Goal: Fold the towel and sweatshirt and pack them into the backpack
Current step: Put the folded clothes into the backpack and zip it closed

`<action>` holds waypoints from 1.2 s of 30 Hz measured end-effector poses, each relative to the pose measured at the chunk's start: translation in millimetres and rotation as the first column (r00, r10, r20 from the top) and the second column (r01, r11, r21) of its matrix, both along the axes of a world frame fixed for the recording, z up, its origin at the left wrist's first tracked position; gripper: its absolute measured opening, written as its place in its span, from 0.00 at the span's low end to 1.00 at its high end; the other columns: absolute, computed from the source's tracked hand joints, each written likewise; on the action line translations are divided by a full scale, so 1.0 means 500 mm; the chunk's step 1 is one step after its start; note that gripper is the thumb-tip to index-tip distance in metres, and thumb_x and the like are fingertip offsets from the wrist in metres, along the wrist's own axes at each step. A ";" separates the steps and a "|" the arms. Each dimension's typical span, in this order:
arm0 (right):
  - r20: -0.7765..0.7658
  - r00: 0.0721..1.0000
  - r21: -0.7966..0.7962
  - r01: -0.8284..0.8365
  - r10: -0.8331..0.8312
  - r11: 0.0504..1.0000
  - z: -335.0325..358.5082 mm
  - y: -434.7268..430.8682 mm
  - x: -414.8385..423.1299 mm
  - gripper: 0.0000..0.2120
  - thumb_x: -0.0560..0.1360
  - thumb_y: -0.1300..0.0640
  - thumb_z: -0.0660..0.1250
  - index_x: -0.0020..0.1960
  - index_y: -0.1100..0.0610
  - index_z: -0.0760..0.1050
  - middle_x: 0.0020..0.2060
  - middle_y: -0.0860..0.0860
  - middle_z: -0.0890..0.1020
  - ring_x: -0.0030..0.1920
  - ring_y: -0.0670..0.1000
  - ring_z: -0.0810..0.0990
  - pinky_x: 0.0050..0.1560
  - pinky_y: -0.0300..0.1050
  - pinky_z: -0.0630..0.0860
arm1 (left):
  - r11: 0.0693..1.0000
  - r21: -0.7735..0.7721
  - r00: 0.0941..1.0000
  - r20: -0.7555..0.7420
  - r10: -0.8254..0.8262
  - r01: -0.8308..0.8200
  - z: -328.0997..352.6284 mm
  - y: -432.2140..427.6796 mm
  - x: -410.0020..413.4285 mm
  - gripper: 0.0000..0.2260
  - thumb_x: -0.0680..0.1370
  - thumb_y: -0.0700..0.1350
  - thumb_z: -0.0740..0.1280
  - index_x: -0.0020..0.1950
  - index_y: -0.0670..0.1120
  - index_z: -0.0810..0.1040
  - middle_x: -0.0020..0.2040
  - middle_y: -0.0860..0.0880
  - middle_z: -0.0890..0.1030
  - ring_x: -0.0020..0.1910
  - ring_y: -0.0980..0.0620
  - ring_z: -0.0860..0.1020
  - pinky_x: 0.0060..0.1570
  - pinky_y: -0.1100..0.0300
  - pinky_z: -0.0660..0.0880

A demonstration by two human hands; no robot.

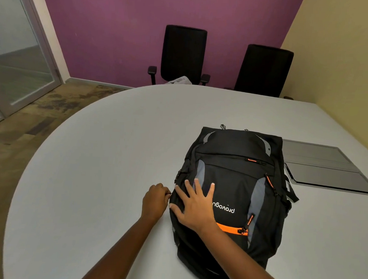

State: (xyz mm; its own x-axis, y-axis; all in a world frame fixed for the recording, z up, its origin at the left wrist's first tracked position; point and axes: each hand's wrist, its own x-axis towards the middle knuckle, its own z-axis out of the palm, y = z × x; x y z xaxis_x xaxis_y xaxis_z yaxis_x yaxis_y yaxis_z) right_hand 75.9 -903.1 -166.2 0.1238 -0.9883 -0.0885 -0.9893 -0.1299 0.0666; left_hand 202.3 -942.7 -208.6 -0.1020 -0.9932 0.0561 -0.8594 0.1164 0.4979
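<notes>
The rounded white table (97,177) fills most of the view, with two black chairs (183,55) behind its far edge. The black, grey and orange backpack (236,179) lies front-up on the table, zipped, just beside a flat grey panel (325,170). The right hand (195,207) presses flat on its front, fingers spread. The left hand (155,199), fingers curled, pinches a zip pull (170,194) at its side. A pale cloth (180,80) lies on one chair

The backpack (236,183) is matt woven cloth with glossy orange trim, lying on a smooth matt table (93,177).
</notes>
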 end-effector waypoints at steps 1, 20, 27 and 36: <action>0.028 0.999 0.019 0.018 -0.018 1.000 -0.004 0.008 -0.002 0.31 0.69 0.31 0.47 0.56 0.45 0.80 0.55 0.51 0.83 0.57 0.60 0.80 0.60 0.72 0.56 | 1.000 0.002 1.000 -0.008 0.006 -0.006 0.000 0.003 -0.001 0.12 0.81 0.45 0.59 0.57 0.44 0.80 0.54 0.47 0.79 0.53 0.50 0.76 0.48 0.61 0.73; -0.159 0.985 0.171 -0.038 0.066 0.985 -0.053 0.010 -0.018 0.30 0.77 0.39 0.47 0.76 0.45 0.46 0.76 0.51 0.40 0.73 0.65 0.35 0.65 0.76 0.39 | 0.999 -0.019 0.998 0.054 -0.041 0.042 -0.046 0.129 0.024 0.12 0.81 0.47 0.58 0.56 0.43 0.78 0.54 0.47 0.77 0.53 0.50 0.75 0.43 0.64 0.67; -0.055 0.997 0.242 -0.035 0.050 0.970 -0.017 0.009 -0.015 0.26 0.80 0.43 0.47 0.76 0.46 0.51 0.77 0.51 0.45 0.74 0.64 0.37 0.66 0.75 0.39 | 1.000 0.012 0.999 -0.047 -0.025 0.026 -0.042 0.215 0.015 0.11 0.81 0.50 0.58 0.53 0.46 0.77 0.47 0.53 0.74 0.46 0.57 0.71 0.39 0.70 0.64; 0.302 0.894 -0.195 -0.281 0.330 0.940 -0.048 0.119 -0.008 0.09 0.61 0.57 0.66 0.40 0.51 0.80 0.33 0.48 0.77 0.33 0.50 0.78 0.29 0.41 0.72 | 0.974 0.187 0.875 -0.442 0.197 -0.125 -0.003 0.212 0.006 0.09 0.74 0.44 0.69 0.35 0.47 0.75 0.34 0.52 0.78 0.34 0.57 0.74 0.34 0.71 0.67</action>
